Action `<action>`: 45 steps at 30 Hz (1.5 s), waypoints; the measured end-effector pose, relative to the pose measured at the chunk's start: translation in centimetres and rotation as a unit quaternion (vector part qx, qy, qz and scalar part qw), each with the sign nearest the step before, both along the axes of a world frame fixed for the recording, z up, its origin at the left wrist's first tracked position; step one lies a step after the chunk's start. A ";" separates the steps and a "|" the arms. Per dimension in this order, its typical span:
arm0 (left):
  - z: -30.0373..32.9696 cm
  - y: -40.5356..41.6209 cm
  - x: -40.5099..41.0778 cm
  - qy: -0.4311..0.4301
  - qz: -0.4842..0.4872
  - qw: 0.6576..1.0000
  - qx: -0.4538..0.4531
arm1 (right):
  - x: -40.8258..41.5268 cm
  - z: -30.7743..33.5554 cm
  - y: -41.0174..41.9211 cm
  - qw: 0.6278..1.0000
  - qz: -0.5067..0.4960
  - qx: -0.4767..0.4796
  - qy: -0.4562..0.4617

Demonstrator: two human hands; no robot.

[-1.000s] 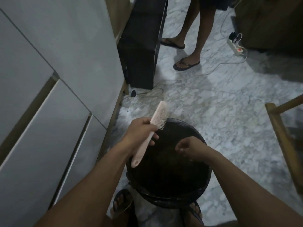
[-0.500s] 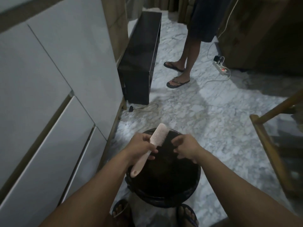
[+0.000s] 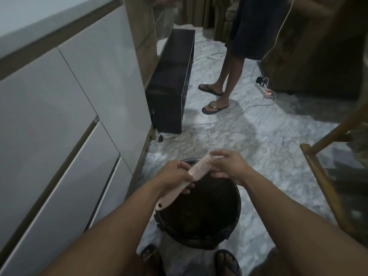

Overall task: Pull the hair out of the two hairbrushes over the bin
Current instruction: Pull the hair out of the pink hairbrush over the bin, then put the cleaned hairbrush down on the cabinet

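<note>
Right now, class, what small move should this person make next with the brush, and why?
Probably pinch and pull outward with the right hand: its fingers are at the head of the pale pink plastic hairbrush, the left hand grips it, and the round black bin sits below.

1. Dim indoors, with a cool, flat cast; soft sheen on the white cabinet fronts (image 3: 65,108).
2. Soft throughout; motion-blurred at the hands.
3. Bowed by the wide lens at the edges; murky in the bin (image 3: 199,212).

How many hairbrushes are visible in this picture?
1. The pink hairbrush is over the black bin, held by the left hand and right hand. A second is out of view.
</note>
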State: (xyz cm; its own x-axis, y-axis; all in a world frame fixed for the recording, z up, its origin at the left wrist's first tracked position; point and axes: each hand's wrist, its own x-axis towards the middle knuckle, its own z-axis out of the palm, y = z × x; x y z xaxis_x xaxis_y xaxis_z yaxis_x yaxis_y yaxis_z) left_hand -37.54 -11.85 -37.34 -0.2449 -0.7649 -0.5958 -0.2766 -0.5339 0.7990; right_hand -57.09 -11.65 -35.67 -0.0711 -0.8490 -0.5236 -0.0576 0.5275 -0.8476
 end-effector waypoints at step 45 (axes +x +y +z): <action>31.4 2.5 3.6 -0.090 0.294 0.945 -0.116 | 8.5 33.6 -9.7 0.949 0.158 -0.103 0.254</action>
State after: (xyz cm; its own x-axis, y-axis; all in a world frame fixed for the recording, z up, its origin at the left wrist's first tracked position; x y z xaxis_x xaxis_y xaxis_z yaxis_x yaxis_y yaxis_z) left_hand -33.92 -9.32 -5.98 0.3511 -0.8524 -0.3875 -0.1288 -0.4538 0.8817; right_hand -48.62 -21.33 -2.08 0.0047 -0.9504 -0.3111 -0.6144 0.2427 -0.7507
